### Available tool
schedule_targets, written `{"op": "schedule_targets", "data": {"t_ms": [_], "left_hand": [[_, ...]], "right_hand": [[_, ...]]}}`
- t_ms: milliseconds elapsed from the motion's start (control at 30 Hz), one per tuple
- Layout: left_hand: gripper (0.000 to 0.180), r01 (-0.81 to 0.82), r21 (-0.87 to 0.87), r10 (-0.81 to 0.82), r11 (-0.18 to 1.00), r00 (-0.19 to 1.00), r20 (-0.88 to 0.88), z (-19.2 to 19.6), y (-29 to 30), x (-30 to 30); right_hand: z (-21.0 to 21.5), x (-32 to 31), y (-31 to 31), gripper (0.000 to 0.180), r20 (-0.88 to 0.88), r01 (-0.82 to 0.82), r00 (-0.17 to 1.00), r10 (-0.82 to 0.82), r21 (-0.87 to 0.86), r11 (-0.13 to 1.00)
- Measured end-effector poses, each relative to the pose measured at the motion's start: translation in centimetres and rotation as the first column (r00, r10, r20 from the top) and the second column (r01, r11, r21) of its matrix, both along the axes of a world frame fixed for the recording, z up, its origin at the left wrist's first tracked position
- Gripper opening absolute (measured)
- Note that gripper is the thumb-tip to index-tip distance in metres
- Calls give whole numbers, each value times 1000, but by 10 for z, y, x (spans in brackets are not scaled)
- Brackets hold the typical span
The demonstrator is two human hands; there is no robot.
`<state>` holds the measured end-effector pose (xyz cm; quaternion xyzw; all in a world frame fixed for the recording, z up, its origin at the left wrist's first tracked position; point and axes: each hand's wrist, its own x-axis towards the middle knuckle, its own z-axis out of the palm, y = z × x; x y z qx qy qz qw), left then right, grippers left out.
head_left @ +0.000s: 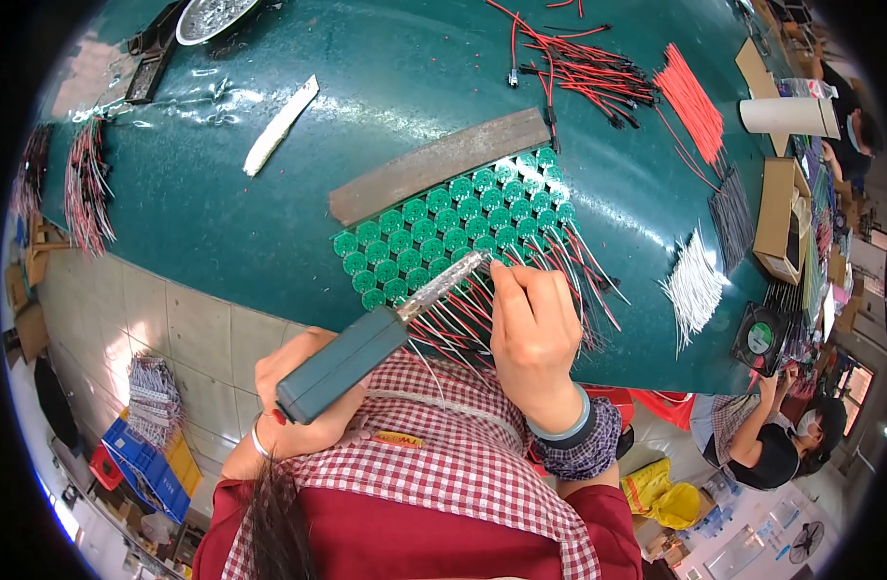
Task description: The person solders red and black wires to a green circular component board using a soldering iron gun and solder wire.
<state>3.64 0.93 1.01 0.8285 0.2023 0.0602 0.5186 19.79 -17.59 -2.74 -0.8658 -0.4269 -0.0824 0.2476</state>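
My left hand (303,382) is wrapped round the dark green handle of a soldering gun (343,367). Its metal barrel slants up to the lower part of a panel of round green circuit boards (414,230). Beside the barrel's tip, the thumb and forefinger of my right hand (538,324) are pinched together at the panel; what lies between them is too small to make out. Red, white and black wires (453,314) hang from the panel's near side toward my checked apron, partly behind my right hand. A long grey-brown bar (439,166) lies along the panel's far edge.
Bundles of red wires (690,101), white wires (693,290) and black-tipped red leads (598,77) lie at the right and back. A whitish strip (281,126) and metal dish (212,17) sit farther left. A small fan (758,338) stands right; a co-worker (767,440) sits beyond.
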Motion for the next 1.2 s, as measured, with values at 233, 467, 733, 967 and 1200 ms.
{"op": "schedule_targets", "data": {"t_ms": [233, 467, 733, 967, 1200], "left_hand": [[26, 55, 105, -57, 993, 998, 15, 3, 5, -5], [31, 39, 106, -41, 994, 999, 14, 0, 5, -10], [29, 50, 144, -51, 988, 999, 2, 0, 5, -17], [27, -57, 29, 56, 998, 998, 11, -4, 1, -19], [23, 43, 60, -43, 997, 999, 6, -4, 5, -20]], "right_hand": [[-1, -1, -1, 31, -2, 4, 1000, -4, -5, 1000], [0, -1, 1, 30, 5, 10, 1000, -10, -2, 1000], [2, -12, 6, 25, -1, -19, 1000, 19, 61, 998], [2, -15, 9, 28, -49, -2, 999, 4, 55, 998], [2, -16, 8, 27, -50, 0, 999, 1, 20, 1000]]}}
